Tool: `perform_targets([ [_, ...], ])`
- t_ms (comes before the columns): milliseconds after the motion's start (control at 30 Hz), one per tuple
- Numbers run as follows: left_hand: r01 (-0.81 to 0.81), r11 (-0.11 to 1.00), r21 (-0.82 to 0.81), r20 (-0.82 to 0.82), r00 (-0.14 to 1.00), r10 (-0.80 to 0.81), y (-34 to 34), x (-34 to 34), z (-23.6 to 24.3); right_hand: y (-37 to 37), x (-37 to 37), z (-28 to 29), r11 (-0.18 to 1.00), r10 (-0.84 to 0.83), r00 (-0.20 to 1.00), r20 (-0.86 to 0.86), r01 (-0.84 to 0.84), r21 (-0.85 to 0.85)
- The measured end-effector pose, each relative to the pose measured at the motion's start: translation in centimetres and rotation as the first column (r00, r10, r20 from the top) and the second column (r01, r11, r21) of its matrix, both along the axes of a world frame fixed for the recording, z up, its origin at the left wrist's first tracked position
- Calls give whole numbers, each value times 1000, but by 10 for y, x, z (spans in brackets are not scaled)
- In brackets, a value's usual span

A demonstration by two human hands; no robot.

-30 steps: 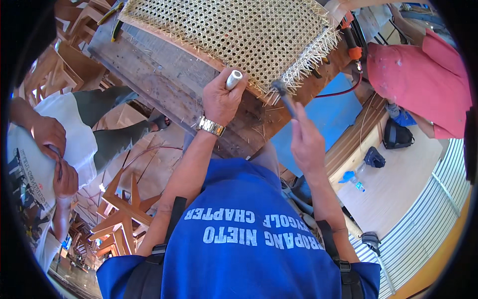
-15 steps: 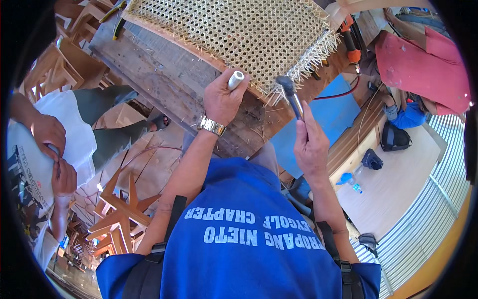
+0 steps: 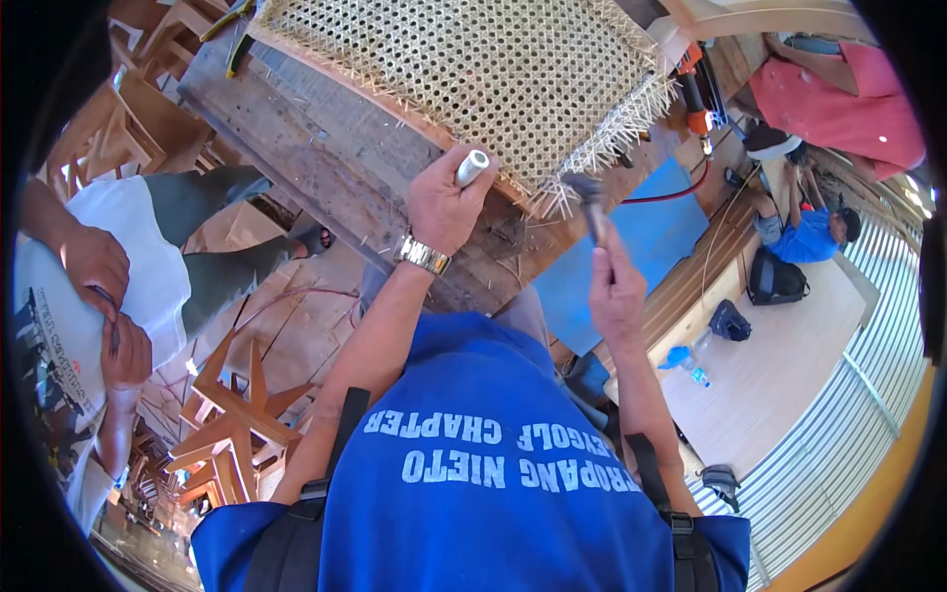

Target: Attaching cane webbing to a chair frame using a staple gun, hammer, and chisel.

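My left hand (image 3: 444, 204) is curled firmly around a pale tube (image 3: 475, 164), its hollow end turned up towards me, close to the near edge of the woven cane (image 3: 464, 84). My right hand (image 3: 619, 284) is wrapped about the handle of a hammer (image 3: 592, 209), whose head is by the cane's near corner; it is blurred, so I can't tell whether it touches the loose strands or sits just above them.

The cane lies across a wooden frame (image 3: 367, 91) on the worn surface (image 3: 326, 133), at the top of my view. As I judge it, the laying-on is done: the weave covers the frame and looks fairly flat. The fixing along the edges seems only part way, with my hands at the near side and corner. The trimming looks left to do, since short ends bristle along the near edge and a longer fringe (image 3: 623, 126) sticks out on the right. The far edge is out of view, so I can't speak for it. An orange power tool (image 3: 696, 94) is just beyond that fringe.
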State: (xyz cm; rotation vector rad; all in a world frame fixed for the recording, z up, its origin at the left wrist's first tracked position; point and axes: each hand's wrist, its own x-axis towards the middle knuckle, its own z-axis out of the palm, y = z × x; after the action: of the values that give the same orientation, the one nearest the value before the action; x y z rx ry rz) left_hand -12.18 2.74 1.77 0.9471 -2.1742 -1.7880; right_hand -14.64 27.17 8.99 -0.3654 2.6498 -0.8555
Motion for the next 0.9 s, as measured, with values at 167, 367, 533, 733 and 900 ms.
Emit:
perform_targets([
  [167, 1, 1000, 0, -26, 1000, -1, 2, -1, -2, 6, -9, 22, 986, -143, 986, -84, 135, -97],
  [367, 46, 998, 52, 9, 999, -47, -6, 4, 1, 15, -5, 0, 959, -249, 962, -115, 229, -165],
  [533, 10, 999, -32, -7, 1000, -10, -16, 32, 33, 36, -3, -66, 937, -339, 931, -136, 347, 39],
  [733, 137, 972, -192, 147, 983, -110, 2, 79, 48, 7, -11, -123, 951, -228, 961, -158, 254, 175],
  [900, 233, 925, -301, 98, 972, -213, 27, 76, 47, -6, -13, -150, 979, -80, 936, -343, 139, 151],
])
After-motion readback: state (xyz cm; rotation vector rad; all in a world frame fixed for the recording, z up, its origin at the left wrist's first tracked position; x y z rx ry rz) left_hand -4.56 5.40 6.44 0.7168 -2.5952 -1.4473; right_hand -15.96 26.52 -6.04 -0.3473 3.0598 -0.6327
